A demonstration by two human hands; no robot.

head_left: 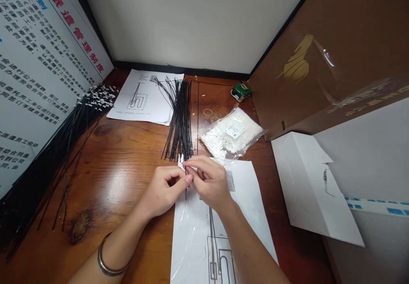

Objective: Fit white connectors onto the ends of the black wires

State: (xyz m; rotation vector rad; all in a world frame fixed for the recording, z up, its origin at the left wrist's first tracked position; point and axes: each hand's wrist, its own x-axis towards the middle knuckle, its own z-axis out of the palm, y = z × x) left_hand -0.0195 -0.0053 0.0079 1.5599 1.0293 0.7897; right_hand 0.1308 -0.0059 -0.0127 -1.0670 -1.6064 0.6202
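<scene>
A: How is the black wire (pixel 186 194) held?
B: Pinched by the left hand (pixel 163 190); its far end gripped by the right hand's (pixel 212 182) fingertips, probably to steady it; any small part there is hidden; the wire is held over the top edge of the printed drawing (pixel 252 215).
A: And the supplies?
B: Wire bundle (pixel 181 122) laid just beyond the hands, bag of white pieces (pixel 220 139) set beside it, mouth towards the right hand; both placed, presumably, for easy reach; white-tipped wires (pixel 100 98) heaped apart on the left of the tabletop (pixel 128 152).
</scene>
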